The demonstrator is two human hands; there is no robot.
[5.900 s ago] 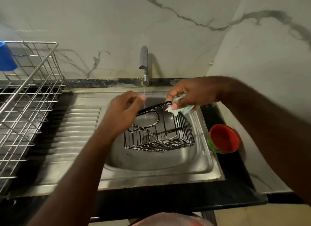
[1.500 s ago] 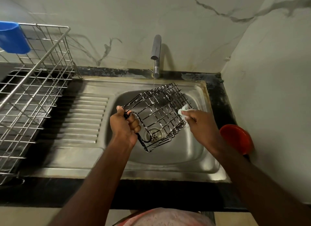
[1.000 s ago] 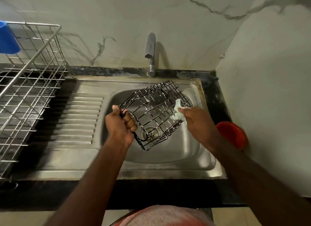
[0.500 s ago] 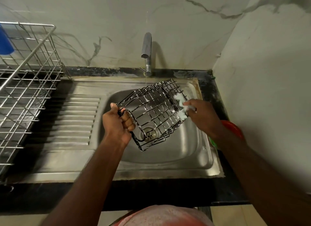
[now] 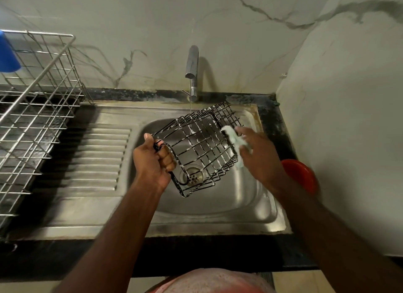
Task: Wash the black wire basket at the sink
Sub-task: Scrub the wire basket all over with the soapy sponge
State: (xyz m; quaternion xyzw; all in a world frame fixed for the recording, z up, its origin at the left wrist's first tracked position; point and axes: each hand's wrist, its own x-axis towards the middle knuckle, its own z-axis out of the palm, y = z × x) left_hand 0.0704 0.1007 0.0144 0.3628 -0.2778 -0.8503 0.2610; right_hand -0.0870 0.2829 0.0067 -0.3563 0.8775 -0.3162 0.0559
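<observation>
The black wire basket hangs tilted over the sink basin, its open side turned away from the person and white suds clinging to its wires. Through its mesh the basin's drain strainer shows. The left hand grips the basket's looped handle at the basin's left edge, fingers wrapped tight round the wire and the thumb lying along the top. The right hand, over the basin's right half, holds a pale soapy cloth against the basket's side, the cloth caught between loosely bent fingers and the thumb. A thin stream from the tap, behind the basin, falls onto the basket's far edge.

The right hand is smeared by motion, so the exact lie of its fingers is hard to read. The red bowl, right of the basin on the black counter, is partly covered by the right forearm, and its inside cannot be seen. Far left of the basin, beyond the ribbed drainboard, stands a steel wire dish rack, cut off by the frame. A blue object at its far corner is too cropped to name.
</observation>
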